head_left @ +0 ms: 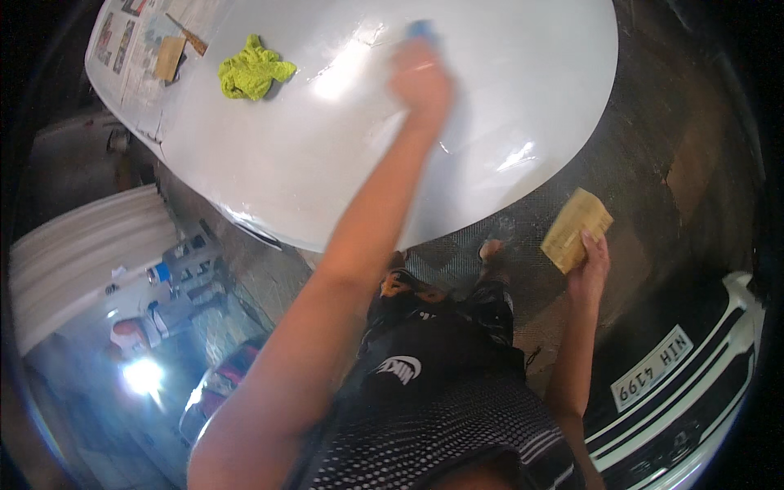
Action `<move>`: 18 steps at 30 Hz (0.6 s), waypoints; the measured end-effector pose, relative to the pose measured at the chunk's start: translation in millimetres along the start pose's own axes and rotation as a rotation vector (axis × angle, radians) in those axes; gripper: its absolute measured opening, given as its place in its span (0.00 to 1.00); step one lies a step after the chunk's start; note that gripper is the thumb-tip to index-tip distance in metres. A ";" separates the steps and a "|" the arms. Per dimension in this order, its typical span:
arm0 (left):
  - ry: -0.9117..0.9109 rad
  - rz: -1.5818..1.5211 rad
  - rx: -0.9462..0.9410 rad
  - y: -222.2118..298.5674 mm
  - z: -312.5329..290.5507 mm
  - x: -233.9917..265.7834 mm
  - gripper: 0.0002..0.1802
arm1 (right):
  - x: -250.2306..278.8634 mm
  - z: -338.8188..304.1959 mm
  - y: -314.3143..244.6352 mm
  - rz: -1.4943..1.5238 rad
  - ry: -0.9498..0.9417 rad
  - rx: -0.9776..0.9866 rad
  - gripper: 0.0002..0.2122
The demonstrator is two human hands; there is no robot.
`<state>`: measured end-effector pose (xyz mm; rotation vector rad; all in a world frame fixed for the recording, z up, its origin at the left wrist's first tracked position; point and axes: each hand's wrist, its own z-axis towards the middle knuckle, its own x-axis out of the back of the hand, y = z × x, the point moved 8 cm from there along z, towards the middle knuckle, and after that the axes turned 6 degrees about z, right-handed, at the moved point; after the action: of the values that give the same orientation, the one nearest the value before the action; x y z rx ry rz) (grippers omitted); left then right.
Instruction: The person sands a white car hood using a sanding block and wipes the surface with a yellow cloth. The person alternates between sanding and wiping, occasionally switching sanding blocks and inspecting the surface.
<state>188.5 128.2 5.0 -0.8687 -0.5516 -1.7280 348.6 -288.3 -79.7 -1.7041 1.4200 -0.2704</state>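
Note:
A glossy white car panel (343,155) with a rounded edge spreads in front of me. My left hand (420,82) is stretched far across it, blurred by motion, with fingers closed on a small blue pad (420,31) against the surface. Off to the right, away from the panel, my right hand (592,265) grips a folded tan sheet (576,227) that looks like sandpaper, between thumb and fingers. A crumpled lime-green cloth (255,69) lies on the panel, left of my left hand.
Newspaper (139,86) covers the panel's far left, bearing a tan piece (169,57) and a thin brown tool (189,37). A white car's front end (702,367) stands close behind my right arm. At lower left are a bright lamp (144,376) and a grey rack (192,265).

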 end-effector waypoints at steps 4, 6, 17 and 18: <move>-0.205 -0.151 -0.041 187.6 -15.1 -7.4 0.09 | 57.3 23.3 -62.5 -0.054 0.085 0.039 0.20; -0.245 -0.210 -0.088 240.9 -37.3 -11.0 0.12 | 68.4 38.3 -86.7 -0.079 0.067 0.072 0.21; -0.991 -0.885 0.579 49.7 -128.5 51.5 0.25 | 5.7 74.6 -45.2 -0.016 -0.155 -0.083 0.22; -0.999 -0.973 0.684 36.3 -138.8 58.7 0.28 | -25.1 66.7 -29.4 0.016 -0.286 -0.089 0.22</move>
<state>174.4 -19.9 -38.3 -0.9634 -2.3765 -1.5531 404.0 -235.5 -89.1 -1.7239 1.2483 0.0465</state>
